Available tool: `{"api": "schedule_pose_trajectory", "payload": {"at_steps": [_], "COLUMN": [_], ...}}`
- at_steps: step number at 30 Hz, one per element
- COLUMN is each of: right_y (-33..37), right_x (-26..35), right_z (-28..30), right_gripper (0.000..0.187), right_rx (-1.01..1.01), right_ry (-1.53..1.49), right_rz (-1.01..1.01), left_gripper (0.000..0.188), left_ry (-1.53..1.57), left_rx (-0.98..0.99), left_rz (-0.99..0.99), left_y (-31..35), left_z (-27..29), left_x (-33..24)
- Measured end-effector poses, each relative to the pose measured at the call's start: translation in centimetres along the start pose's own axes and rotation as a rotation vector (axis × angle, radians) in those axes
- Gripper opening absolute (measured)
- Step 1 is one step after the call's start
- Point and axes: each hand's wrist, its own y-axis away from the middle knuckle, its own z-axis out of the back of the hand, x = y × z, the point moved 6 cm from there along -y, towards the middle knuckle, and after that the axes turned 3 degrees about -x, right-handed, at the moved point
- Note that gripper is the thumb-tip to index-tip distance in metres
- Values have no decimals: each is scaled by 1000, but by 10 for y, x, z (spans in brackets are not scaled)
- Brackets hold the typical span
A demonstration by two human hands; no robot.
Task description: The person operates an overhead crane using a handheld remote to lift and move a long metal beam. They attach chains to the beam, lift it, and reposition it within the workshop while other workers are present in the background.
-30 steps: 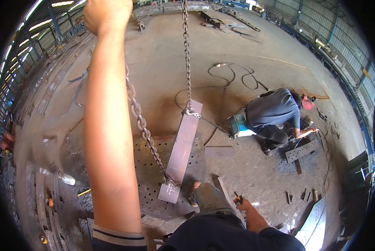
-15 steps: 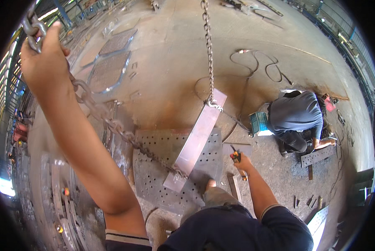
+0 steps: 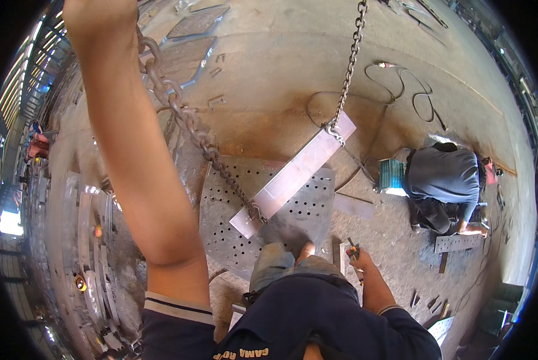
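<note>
My left arm reaches up to the top edge. Only the back of my left hand shows, its fingers cut off by the picture edge. A heavy rusty chain slants down from beside that hand to the near end of a long flat steel plate. A second chain runs up from a hook near the plate's far end. Beneath lies a large perforated steel plate. Low at my right side, my right hand is closed around a slim black and orange tool whose kind is unclear.
A crouching co-worker works at the right over a drilled steel strip, beside a teal crate. Hoses curl on the floor beyond. Steel bars lie at the left. My foot is close to the suspended plate.
My left hand has risen relative to the view, moving its fingers out of sight. The plate and chains appear farther right and the plate is turned more sideways. My right hand appears lower.
</note>
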Motion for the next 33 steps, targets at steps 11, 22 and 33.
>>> {"api": "schedule_pose_trajectory", "payload": {"at_steps": [11, 22, 33], "right_y": [-1, -32, -7], "right_x": [29, 272, 260], "right_z": [16, -41, -40], "right_gripper": [78, 67, 86], "right_rx": [-214, -226, -367], "right_ry": [-6, -195, -139], "right_rz": [-202, 119, -220], "left_gripper": [18, 28, 33], "left_ry": [69, 160, 70], "left_rx": [-11, 1, 188], "left_rz": [83, 53, 379], "left_y": [-30, -70, -104], "left_z": [-23, -33, -91], "left_x": [81, 189, 276]}}
